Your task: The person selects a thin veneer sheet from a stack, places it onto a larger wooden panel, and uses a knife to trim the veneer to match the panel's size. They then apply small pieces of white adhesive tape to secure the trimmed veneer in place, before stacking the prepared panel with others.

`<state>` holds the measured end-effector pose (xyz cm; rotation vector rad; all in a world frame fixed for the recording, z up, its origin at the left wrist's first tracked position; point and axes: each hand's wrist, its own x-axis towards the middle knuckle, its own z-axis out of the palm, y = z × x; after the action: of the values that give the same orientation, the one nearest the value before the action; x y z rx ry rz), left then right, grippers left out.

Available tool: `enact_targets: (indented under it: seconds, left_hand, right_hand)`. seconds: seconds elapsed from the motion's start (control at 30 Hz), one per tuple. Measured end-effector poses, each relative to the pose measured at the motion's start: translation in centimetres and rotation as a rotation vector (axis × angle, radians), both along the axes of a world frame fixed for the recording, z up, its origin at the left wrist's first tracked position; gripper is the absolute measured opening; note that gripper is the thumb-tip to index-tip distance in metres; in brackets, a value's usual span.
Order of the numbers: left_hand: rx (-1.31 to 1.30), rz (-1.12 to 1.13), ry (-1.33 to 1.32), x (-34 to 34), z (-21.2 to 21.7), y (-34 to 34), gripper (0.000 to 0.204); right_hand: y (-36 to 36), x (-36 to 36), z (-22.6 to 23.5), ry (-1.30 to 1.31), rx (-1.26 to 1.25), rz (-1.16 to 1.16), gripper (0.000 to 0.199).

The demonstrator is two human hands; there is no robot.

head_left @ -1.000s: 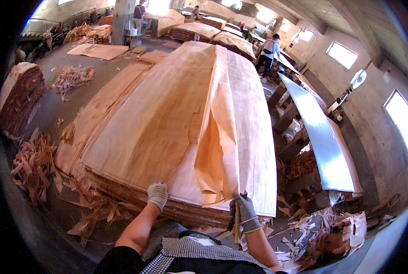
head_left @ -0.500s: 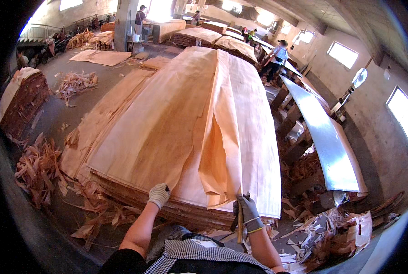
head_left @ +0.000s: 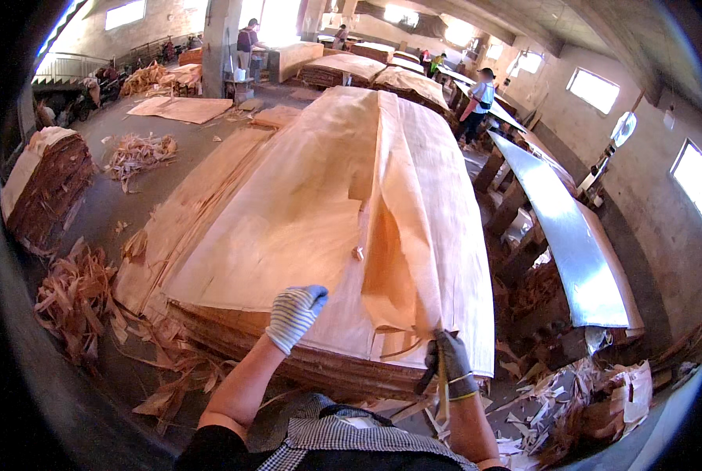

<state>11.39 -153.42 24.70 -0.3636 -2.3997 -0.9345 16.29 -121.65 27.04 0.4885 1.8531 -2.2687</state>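
A tall stack of thin wood veneer sheets (head_left: pixel 453 259) lies before me. My left hand (head_left: pixel 297 315), in a striped glove, is closed at the near edge of the left top veneer sheet (head_left: pixel 272 235), which bulges upward. My right hand (head_left: pixel 455 363), in a grey glove, is closed at the stack's near right edge. It grips a pale narrow strip (head_left: pixel 444 386) and a dark flat tool (head_left: pixel 426 380) whose kind I cannot make out. Just beyond it, a folded orange veneer piece (head_left: pixel 394 275) runs lengthwise along the stack.
Veneer scraps (head_left: pixel 76 294) heap on the left floor, with more scraps (head_left: pixel 594 404) at lower right. A shiny metal-topped bench (head_left: pixel 563 235) stands right. A smaller veneer stack (head_left: pixel 49 184) stands left. Other people work farther back, one (head_left: pixel 477 106) by the far benches.
My left hand has risen and moved right, and the left sheet now bulges, its inner edge shifted. My right hand has moved slightly right and down in the picture, still gripping the strip and tool.
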Motion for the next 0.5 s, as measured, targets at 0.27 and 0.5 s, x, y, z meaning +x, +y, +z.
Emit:
enact_targets:
  seconds: [0.27, 0.5]
  left_hand:
    - [-0.23, -0.484, -0.318, 6.9, -5.6, 8.2, 0.022]
    - [1.912, -0.478, -1.778, 13.3, -23.8, 0.9, 0.052]
  right_hand:
    - [5.3, 6.3, -4.6, -0.154, 0.174, -0.072, 0.017]
    - [5.2, 8.0, -12.5, -0.233, 0.224, -0.092, 0.017]
